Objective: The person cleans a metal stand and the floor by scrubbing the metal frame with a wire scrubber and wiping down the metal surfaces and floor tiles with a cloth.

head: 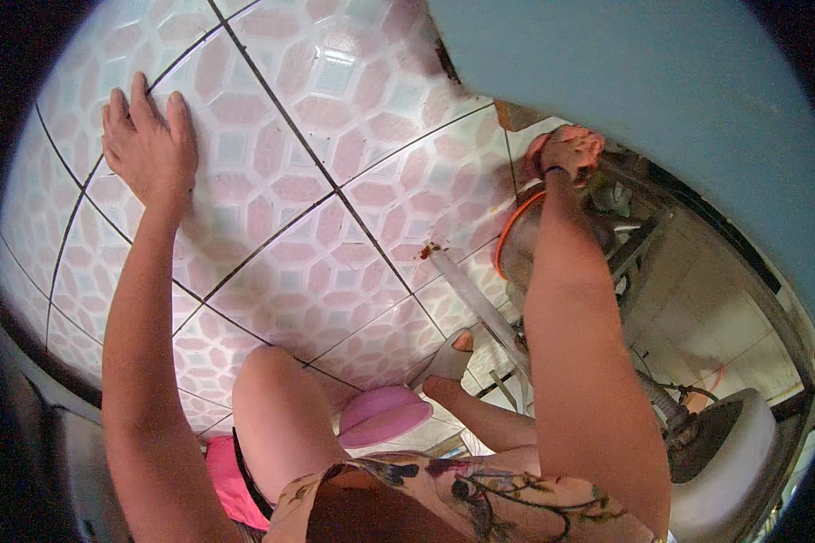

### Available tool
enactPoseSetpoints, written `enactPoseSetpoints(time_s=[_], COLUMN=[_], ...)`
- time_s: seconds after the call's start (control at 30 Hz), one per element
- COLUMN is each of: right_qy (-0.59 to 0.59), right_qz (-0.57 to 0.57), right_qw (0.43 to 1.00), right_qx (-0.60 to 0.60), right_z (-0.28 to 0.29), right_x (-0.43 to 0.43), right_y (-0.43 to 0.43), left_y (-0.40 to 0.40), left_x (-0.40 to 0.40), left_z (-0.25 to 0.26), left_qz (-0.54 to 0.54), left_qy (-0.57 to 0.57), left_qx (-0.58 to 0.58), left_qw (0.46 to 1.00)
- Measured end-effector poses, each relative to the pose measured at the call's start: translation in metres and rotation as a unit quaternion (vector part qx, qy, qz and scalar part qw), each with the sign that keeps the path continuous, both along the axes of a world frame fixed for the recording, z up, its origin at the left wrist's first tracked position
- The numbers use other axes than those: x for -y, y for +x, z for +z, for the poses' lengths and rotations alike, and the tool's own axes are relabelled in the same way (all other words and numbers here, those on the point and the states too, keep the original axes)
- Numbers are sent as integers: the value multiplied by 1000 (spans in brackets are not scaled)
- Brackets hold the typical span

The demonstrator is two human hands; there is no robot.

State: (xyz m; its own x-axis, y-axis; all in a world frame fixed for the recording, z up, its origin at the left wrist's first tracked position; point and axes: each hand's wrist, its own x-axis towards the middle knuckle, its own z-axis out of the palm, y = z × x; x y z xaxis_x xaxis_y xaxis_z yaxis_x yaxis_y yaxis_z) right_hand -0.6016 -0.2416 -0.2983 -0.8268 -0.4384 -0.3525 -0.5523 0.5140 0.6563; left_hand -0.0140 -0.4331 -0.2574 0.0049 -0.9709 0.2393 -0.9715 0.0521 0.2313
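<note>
My left hand (pixel 151 146) lies palm-down with fingers apart on glossy pink-and-white patterned tiles (pixel 299 224), holding nothing. Over on the right, my right hand (pixel 570 155) is closed around a crumpled orange-pink cloth (pixel 587 144). That hand is beside the tile edge, close to the light-blue surface (pixel 625 61). Below its wrist, a container with an orange rim (pixel 508 227) shows partly behind my forearm. Most of that container is hidden, and so is the palm of the right hand.
A white bar (pixel 472 292) meets the tiles at a rust-brown spot (pixel 426 251). A pink plastic vessel (pixel 386 415) is near my knee. At lower right are a white basin (pixel 727 468) and a grey corrugated hose (pixel 672 407). A dark-edged panel (pixel 720 305) stands beyond my right arm.
</note>
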Motion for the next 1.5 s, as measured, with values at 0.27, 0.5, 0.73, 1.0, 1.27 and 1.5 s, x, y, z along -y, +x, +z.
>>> enactPoseSetpoints(time_s=[0.27, 0.5, 0.73, 1.0, 1.27, 1.5], right_qy=[299, -227, -322, -321, -281, -230], right_qz=[122, -76, -208, -296, -225, -180], right_qw=[935, 971, 917, 892, 933, 953], right_qx=[-147, 5, 107, 115, 25, 81], right_z=[-15, 13, 71, 90, 60, 81], right_x=[-6, 8, 11, 27, 24, 26], right_y=[-52, 169, 256, 289, 231, 252], left_y=[-3, 14, 1, 9, 4, 7], left_x=[1, -3, -1, 2, 1, 0], left_z=[0, 3, 6, 5, 3, 0], left_qz=[-1, -5, -5, -11, -14, -11], left_qy=[-1, 6, 1, -4, -2, -8], left_qx=[-22, 6, -22, 3, -22, -13], left_qw=[1000, 1000, 1000, 1000, 1000, 1000])
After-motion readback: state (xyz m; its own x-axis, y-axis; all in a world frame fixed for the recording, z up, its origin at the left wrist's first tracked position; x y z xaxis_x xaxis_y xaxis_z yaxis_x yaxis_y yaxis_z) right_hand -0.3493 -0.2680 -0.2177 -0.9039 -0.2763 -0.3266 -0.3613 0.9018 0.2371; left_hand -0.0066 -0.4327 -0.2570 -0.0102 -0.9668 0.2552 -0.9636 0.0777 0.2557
